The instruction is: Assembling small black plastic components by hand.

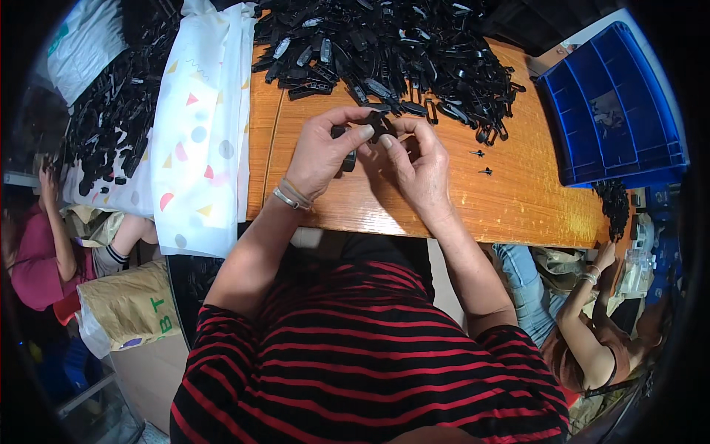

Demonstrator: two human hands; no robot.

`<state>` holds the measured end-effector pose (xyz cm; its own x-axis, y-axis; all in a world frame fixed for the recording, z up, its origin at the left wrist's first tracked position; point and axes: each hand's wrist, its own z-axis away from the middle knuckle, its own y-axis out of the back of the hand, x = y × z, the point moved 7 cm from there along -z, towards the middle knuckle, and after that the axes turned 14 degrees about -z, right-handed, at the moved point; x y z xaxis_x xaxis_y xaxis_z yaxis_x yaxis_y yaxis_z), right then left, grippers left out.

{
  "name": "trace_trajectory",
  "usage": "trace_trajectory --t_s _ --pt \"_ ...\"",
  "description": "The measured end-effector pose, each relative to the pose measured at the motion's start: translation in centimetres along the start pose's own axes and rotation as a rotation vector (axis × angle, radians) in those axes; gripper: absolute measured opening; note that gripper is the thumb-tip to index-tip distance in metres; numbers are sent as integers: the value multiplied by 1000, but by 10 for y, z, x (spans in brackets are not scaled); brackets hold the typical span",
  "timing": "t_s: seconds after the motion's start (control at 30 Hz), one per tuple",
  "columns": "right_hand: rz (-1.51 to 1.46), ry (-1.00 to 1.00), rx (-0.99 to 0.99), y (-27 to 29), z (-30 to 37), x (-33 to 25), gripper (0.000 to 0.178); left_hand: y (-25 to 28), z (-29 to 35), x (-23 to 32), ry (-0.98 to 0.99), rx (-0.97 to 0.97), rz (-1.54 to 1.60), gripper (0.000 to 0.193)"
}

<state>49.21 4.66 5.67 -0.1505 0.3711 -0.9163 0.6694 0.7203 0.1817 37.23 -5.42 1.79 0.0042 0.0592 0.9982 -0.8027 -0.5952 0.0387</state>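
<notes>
Both hands meet above the near part of the orange-brown wooden counter [532, 214], below a broad heap of glossy black plastic pieces [399, 52]. The left hand [319, 152] is nearly closed, thumb and forefinger pinching a small, dark black plastic part [381, 127]; the right hand [425, 164], its fingers curled, grips the same part from the other side between thumb and forefinger. Another short black piece [349, 159] shows just under the left fingers (whether it joins the pinched part, I cannot tell). To the right of the right hand, two tiny black pin-like pieces [485, 172] lie apart on the counter. Beyond them leans a blue plastic compartmented tray [647, 96], and left of the hands hangs a white sheet with coloured shapes [196, 140].
</notes>
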Motion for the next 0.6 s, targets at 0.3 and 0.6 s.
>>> trace_trajectory --t_s 0.3,0.6 --pt "-15 59 -14 -6 4 6 18 -4 13 14 -81 55 -29 29" --pt "150 209 52 -11 22 2 32 -14 33 21 -242 103 -115 27"
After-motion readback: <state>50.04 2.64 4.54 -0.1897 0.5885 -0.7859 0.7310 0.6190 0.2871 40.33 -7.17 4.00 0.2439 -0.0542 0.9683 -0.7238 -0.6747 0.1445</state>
